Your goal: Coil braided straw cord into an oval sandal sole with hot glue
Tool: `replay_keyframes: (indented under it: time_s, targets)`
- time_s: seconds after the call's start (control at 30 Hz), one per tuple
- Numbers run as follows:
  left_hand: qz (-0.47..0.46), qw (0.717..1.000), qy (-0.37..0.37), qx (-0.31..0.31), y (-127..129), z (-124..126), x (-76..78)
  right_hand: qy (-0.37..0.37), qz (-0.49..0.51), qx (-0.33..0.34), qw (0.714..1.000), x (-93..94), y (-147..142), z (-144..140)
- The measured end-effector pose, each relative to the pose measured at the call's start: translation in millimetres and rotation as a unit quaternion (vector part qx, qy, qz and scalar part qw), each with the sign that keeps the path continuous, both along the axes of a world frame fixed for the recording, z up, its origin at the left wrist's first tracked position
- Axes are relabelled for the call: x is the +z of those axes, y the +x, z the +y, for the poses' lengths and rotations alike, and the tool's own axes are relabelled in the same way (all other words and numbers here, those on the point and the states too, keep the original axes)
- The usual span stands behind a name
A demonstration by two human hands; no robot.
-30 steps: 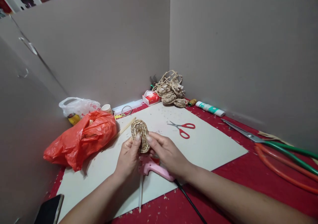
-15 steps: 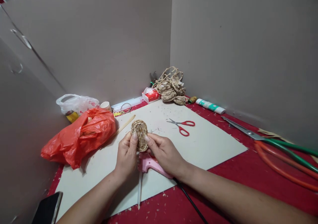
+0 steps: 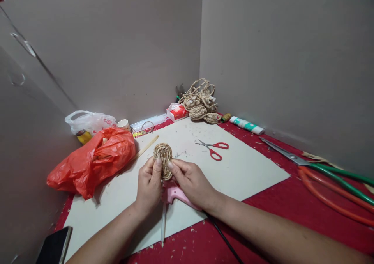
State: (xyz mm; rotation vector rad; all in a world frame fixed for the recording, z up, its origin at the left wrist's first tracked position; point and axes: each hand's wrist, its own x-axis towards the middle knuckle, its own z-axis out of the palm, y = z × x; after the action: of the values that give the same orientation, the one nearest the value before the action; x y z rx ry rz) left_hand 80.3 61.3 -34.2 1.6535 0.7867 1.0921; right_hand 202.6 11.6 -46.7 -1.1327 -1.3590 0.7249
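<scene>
My left hand (image 3: 148, 183) and right hand (image 3: 194, 181) pinch the woven oval (image 3: 163, 151), partly hiding the pink glue gun (image 3: 174, 194), much as a second ago.

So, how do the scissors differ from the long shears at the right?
The scissors are much smaller than the shears. The scissors' handles are red; the shears' are green and orange. The scissors lie on the white board, the shears on the red surface. Both have grey metal blades.
</scene>
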Motion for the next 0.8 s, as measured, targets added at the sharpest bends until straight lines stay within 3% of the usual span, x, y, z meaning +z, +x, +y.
replay_keyframes:
  time_s: [0.27,0.37,0.5,0.6,0.8]
  targets:
    - [0.05,0.996,-0.04,-0.062,-3,3,13.8,-0.002,0.018,-0.003,1.0,14.1,13,0]
    - [0.03,0.999,-0.032,-0.031,-6,11,15.9,-0.016,0.033,-0.004,0.999,19.0,17,1]
    - [-0.057,0.997,-0.046,0.007,-10,22,20.8,-0.08,0.094,0.062,0.99,20.3,15,-1]
    - [-0.056,0.996,-0.07,-0.016,-12,28,25.4,-0.109,0.093,0.115,0.983,17.6,10,-4]
    - [-0.04,0.997,-0.066,-0.015,-13,26,26.5,-0.107,0.114,0.151,0.976,12.0,6,-3]
